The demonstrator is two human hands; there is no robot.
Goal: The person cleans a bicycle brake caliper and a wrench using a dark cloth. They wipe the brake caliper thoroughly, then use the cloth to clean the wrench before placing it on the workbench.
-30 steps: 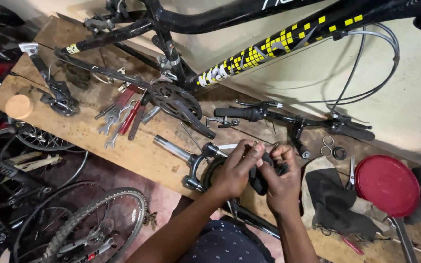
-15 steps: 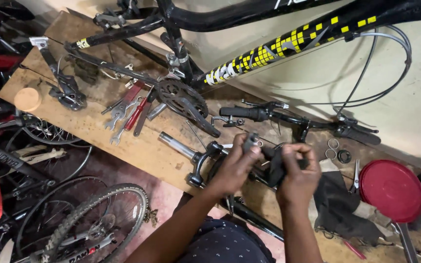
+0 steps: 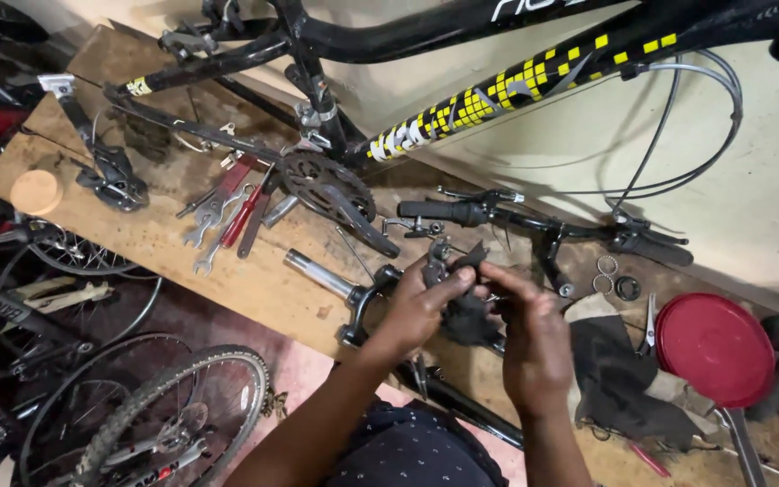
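While the left hand (image 3: 421, 302) grips a metal part (image 3: 436, 261), the right hand (image 3: 534, 338) clasps a black rag (image 3: 469, 316).

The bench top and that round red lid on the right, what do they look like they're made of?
The bench top looks like bare, unfinished wood: pale brown, stained, with board edges showing. The round red lid looks like smooth moulded plastic, judging by its even colour and soft sheen, though painted metal can't be ruled out.

A black bicycle frame (image 3: 462, 27) with yellow squares stands over the wooden table (image 3: 254, 284). Wrenches (image 3: 214, 221) lie near the crankset (image 3: 331, 194). A handlebar (image 3: 534, 221) lies further right, a red lid (image 3: 714, 347) beyond it. A wheel (image 3: 151, 415) sits below the table.
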